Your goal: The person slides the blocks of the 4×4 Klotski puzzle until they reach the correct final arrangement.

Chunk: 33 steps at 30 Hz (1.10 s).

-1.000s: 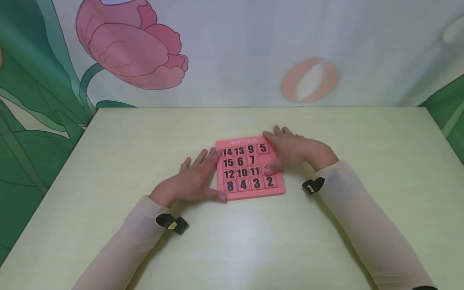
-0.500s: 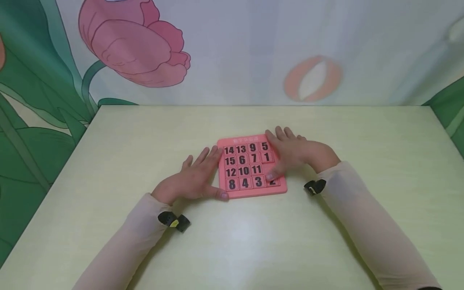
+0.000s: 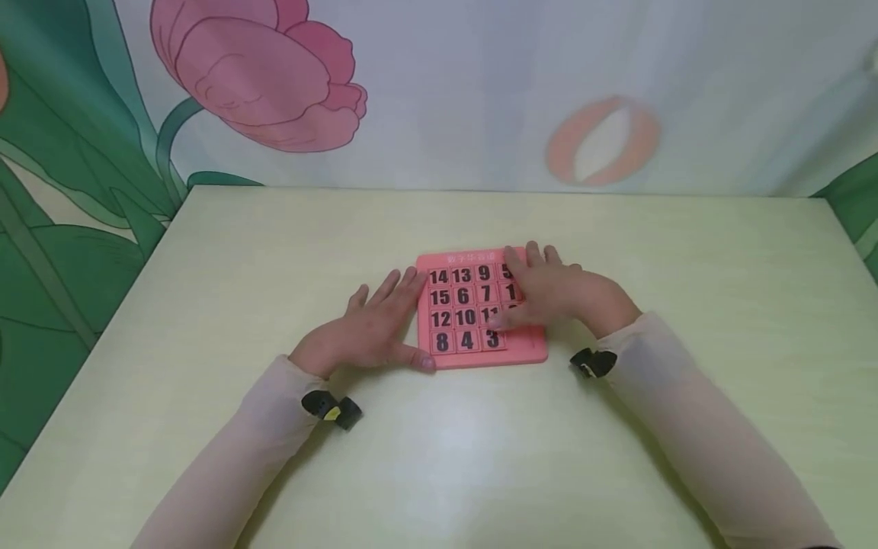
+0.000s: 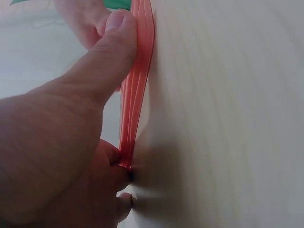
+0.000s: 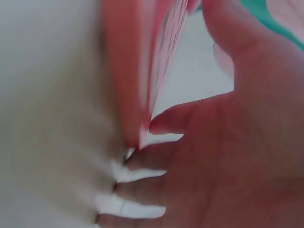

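Observation:
In the head view, a pink number sliding puzzle (image 3: 530,352) lies flat on the table, with black-numbered tiles. My left hand (image 3: 363,339) rests along its left edge, thumb at the near corner and extended fingers at the far one. My right hand (image 3: 559,293) lies over the right side, fingers extended past the far right corner, hiding part of the right column. Its thumb reaches over the tiles by the 11, just above the 3 tile (image 3: 492,339). A bare slot shows at the near right corner. Both wrist views show the puzzle's pink edge (image 4: 137,85) beside the hands.
The pale table (image 3: 439,457) spreads around the puzzle on all sides. Behind it hangs a light backdrop (image 3: 453,99) with a pink flower and green leaves. Each sleeved wrist wears a black band (image 3: 332,408).
The 1 tile has moved up to the second row, then the 2 tile has left the near right corner. My right thumb has shifted left. My left hand stays on the edge.

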Available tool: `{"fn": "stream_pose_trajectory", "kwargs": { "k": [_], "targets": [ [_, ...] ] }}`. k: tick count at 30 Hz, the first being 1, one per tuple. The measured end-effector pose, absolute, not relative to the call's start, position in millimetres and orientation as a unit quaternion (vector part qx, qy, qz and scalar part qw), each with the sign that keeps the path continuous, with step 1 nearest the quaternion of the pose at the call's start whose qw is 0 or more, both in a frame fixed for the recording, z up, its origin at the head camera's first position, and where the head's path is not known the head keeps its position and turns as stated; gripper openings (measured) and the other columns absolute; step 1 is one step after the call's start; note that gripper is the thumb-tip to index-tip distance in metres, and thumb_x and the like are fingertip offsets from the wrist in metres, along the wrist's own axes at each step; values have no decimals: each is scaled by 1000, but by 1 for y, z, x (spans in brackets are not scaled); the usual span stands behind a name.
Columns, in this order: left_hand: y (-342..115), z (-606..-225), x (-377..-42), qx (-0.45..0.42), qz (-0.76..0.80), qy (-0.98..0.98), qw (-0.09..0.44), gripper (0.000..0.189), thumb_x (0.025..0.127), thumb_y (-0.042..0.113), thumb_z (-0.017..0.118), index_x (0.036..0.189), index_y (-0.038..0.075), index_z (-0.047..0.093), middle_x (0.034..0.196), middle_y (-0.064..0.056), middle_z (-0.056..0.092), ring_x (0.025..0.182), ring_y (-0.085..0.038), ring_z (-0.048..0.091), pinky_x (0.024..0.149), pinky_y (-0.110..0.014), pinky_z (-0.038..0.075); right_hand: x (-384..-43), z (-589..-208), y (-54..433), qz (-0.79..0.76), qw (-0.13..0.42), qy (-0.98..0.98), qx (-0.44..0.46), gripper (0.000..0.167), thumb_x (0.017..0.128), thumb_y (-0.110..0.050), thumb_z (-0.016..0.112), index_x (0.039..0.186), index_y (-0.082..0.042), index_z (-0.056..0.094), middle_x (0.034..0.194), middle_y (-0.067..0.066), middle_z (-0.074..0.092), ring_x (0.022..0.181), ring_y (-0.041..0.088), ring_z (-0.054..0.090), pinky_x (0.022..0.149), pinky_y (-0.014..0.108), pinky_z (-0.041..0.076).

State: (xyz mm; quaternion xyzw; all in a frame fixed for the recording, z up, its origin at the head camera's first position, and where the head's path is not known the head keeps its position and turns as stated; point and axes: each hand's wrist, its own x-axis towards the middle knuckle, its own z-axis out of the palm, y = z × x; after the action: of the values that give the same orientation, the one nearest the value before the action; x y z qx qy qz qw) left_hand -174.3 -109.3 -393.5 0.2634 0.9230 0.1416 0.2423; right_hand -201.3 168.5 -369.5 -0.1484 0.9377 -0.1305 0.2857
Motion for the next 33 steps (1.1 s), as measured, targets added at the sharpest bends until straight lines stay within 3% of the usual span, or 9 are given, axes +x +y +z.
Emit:
{"fn": "stream_pose_trajectory", "kwargs": {
  "k": [3, 9, 13, 17, 20, 24, 27, 33],
  "targets": [
    [-109, -394, -175, 266, 141, 922, 242, 131, 77, 73, 71, 162, 12, -7, 168, -8, -9, 153, -29, -12, 117, -62, -3, -195, -368, 162, -125, 296, 936, -143, 122, 83, -61, 75, 163, -17, -6, 161, 34, -11, 146, 55, -8, 109, 77, 6],
    [-108, -393, -174, 268, 141, 921, 247, 131, 78, 72, 71, 162, 12, -9, 168, -8, -10, 153, -29, -13, 117, -62, -4, -192, -359, 168, -159, 314, 923, -157, 111, 89, -26, 79, 164, -23, -2, 163, 31, -6, 148, 53, -6, 111, 73, 10],
    [-109, -393, -175, 266, 139, 920, 251, 131, 78, 73, 70, 162, 12, -10, 168, -8, -12, 152, -29, -14, 117, -62, -4, -186, -358, 158, -164, 306, 924, -160, 104, 94, -44, 71, 164, -15, -1, 161, 37, 1, 147, 56, 2, 111, 72, 18],
    [-109, -394, -176, 263, 136, 922, 251, 131, 77, 74, 69, 162, 13, -11, 168, -7, -12, 152, -28, -15, 117, -62, -4, -177, -363, 138, -132, 276, 943, -132, 111, 90, -62, 65, 163, -11, -1, 156, 44, 0, 143, 62, 8, 107, 76, 22],
    [-110, -394, -176, 262, 137, 922, 249, 131, 77, 74, 69, 162, 13, -10, 168, -7, -12, 152, -29, -14, 117, -62, -4, -173, -363, 131, -115, 265, 950, -121, 111, 89, -57, 71, 164, -14, 2, 155, 45, 2, 140, 60, 20, 105, 75, 27],
    [-111, -393, -175, 265, 140, 922, 247, 130, 78, 72, 70, 162, 12, -8, 168, -8, -11, 153, -29, -13, 117, -62, -3, -176, -357, 139, -122, 281, 942, -137, 103, 92, -34, 76, 164, -17, 5, 156, 44, 5, 138, 54, 29, 105, 69, 34],
    [-111, -393, -174, 264, 137, 922, 250, 129, 79, 72, 71, 162, 12, -8, 168, -8, -11, 153, -29, -13, 118, -62, -3, -175, -354, 142, -122, 290, 936, -156, 94, 95, -29, 72, 165, -20, 10, 159, 40, 2, 144, 54, 21, 106, 71, 31],
    [-112, -394, -175, 267, 127, 922, 249, 129, 79, 74, 68, 162, 12, -9, 168, -7, -12, 153, -29, -14, 117, -63, -3, -154, -350, 126, -94, 274, 913, -288, 69, 98, -43, 66, 159, -27, 37, 165, 26, 3, 150, 48, 0, 108, 76, 18]
  ]
}}
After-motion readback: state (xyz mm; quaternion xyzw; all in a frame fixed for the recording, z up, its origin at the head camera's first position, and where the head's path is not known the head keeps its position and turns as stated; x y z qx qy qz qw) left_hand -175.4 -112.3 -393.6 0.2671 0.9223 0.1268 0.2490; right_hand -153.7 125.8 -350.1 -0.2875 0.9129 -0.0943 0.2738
